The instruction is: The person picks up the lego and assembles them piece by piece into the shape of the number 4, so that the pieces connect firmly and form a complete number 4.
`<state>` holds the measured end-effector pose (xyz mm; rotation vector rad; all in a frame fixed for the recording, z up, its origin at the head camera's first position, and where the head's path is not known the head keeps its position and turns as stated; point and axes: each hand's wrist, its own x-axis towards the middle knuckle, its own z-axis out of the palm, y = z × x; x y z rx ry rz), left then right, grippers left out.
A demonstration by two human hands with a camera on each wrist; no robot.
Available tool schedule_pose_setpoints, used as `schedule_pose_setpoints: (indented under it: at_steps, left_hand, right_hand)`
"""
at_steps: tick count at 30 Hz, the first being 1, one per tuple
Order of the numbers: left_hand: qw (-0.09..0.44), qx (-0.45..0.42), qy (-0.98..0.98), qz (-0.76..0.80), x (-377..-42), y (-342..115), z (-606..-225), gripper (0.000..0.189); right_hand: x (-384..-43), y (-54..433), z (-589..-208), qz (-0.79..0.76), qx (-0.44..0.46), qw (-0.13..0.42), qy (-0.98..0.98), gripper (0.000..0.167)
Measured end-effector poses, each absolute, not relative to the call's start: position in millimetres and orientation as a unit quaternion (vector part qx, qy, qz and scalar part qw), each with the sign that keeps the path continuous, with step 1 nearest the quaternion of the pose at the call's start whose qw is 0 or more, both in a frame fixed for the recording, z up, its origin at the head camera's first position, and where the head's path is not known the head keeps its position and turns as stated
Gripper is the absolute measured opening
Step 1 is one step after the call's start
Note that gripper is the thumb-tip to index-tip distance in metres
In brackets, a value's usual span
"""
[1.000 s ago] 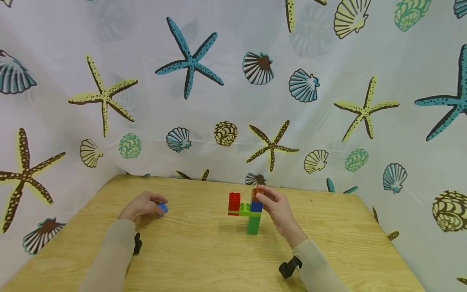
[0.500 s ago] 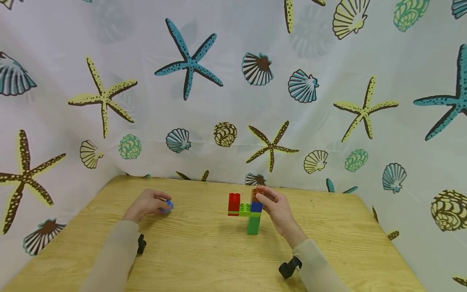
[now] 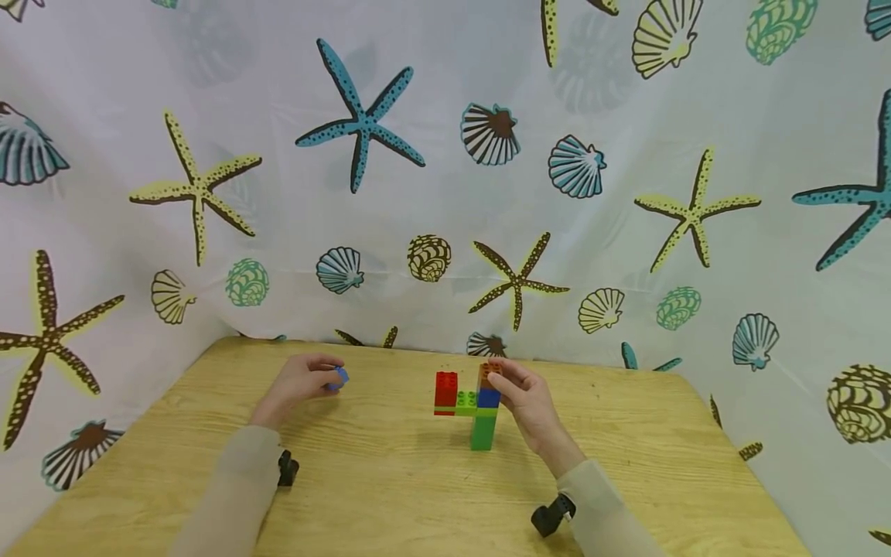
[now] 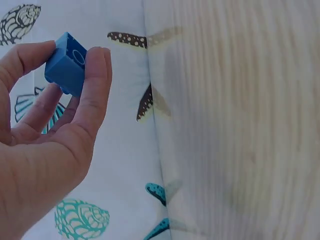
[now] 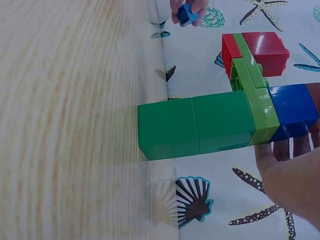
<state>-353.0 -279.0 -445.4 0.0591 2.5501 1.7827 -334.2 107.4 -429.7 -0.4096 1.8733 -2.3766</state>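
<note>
Between thumb and fingers, my left hand [image 3: 295, 387] pinches a light blue building brick [image 4: 67, 67] above the left part of the table. In the left wrist view its hollow underside shows. Right of centre stands a tower of bricks. At its base are two stacked green bricks [image 5: 195, 125], then light green pieces [image 3: 466, 401] reaching out to the left. A red brick [image 3: 446, 388] sits on that left end, with red also below it. Over the column come a dark blue brick [image 3: 489, 398] and a brown brick [image 3: 490, 374]. My right hand [image 3: 534, 410] grips the tower's top at the brown brick.
The tower stands on a wooden table [image 3: 390, 495]. A white curtain [image 3: 390, 209] printed with starfish and shells hangs behind the table and along both sides. Black straps with small devices [image 3: 553, 514] are on both wrists.
My left hand has lifted the light blue brick off the table area and carried it right and slightly away from me. The right hand and the tower have stayed in place.
</note>
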Motion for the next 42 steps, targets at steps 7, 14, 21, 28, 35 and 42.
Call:
schedule_pose_setpoints:
  at_steps: [7, 14, 21, 28, 35, 42]
  left_hand:
    - [0.012, 0.052, 0.809, 0.585, -348, -260, -441, 0.044]
    - [0.025, 0.084, 0.811, 0.578, -346, -240, -440, 0.045]
    - [0.026, 0.103, 0.802, 0.588, -344, -222, -438, 0.046]
    - [0.018, 0.121, 0.792, 0.599, -346, -202, -436, 0.045]
    - [0.021, 0.130, 0.773, 0.620, -346, -185, -431, 0.043]
    - [0.001, 0.123, 0.772, 0.623, -345, -167, -423, 0.045]
  right_hand:
    - [-334, 108, -432, -0.774, -0.137, 0.043, 0.617, 0.039]
    - [-335, 107, -431, -0.763, -0.143, 0.046, 0.628, 0.046]
    - [-335, 110, -436, -0.748, -0.181, 0.038, 0.638, 0.051]
    - [-336, 109, -435, -0.748, -0.145, 0.043, 0.646, 0.049]
    - [-337, 110, -432, -0.760, -0.135, 0.044, 0.634, 0.039]
    - [-337, 113, -431, -0.758, -0.137, 0.046, 0.636, 0.044]
